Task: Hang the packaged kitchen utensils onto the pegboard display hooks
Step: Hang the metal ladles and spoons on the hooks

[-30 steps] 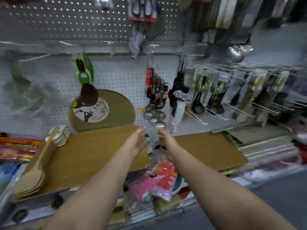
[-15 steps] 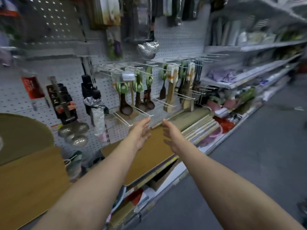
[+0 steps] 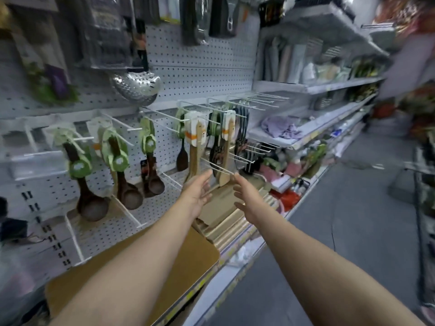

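My left hand [image 3: 197,193] and my right hand [image 3: 247,200] reach forward side by side, fingers straight, holding nothing. They hover just below a bare white hook [image 3: 216,170] on the white pegboard [image 3: 200,74]. Behind the hook hang pale wooden spatulas [image 3: 196,147] with orange-banded cards. To the left hang dark wooden ladles [image 3: 89,182] with green card tags. A dark slotted utensil [image 3: 215,151] hangs between the spatulas.
A perforated steel skimmer [image 3: 136,87] hangs above. Wooden cutting boards [image 3: 219,222] are stacked on the shelf under my hands, with a brown board [image 3: 131,276] nearer. Shelves of goods [image 3: 306,128] run to the right beside a grey aisle floor [image 3: 341,231]. A blurred person [image 3: 409,55] stands far right.
The view has swung right along the pegboard, from the round board and steel ladles to the spatula hooks. Both hands stayed extended and empty, and have come closer to the hooks.
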A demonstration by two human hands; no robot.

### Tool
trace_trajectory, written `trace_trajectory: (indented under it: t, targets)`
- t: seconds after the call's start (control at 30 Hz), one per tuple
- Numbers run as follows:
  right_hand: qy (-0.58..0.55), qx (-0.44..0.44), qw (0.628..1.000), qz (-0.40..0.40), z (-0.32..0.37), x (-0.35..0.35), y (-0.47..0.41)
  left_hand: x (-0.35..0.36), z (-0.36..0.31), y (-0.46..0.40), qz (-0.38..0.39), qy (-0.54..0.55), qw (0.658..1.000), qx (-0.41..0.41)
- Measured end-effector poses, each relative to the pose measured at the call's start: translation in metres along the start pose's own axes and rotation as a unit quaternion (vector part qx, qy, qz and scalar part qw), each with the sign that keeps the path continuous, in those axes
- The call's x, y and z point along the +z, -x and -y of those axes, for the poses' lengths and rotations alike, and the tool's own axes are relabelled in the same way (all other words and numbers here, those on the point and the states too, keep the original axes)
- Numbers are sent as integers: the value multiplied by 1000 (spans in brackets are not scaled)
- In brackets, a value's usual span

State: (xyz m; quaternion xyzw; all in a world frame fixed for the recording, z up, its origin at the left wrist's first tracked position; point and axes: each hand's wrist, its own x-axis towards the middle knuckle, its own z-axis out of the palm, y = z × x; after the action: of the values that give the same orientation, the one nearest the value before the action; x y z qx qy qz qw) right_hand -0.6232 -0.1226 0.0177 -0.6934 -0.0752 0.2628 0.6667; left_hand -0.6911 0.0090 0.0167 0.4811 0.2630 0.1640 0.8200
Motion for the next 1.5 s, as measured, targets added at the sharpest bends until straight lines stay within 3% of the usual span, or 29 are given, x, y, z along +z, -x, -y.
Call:
trace_trajectory:
  t: [0.23,0.4,0.8,1.2,1.5]
  targets:
    - [-6,0,1000,13,23,-49,-115,58,-1,-112,-16,-46,998,34]
    - [2,-6,998,55,43,-72,-217,90,1,-190,-70,-52,992,89]
    - [73,-39,963,256,105,-113,-423,167,-12,-323,-171,-16,973,155]
    - [46,-50,924,377,95,-82,-506,153,-16,-394,-212,-66,956,194]
    - [13,-52,902,428,86,-58,-528,135,-19,-417,-185,-15,957,224]
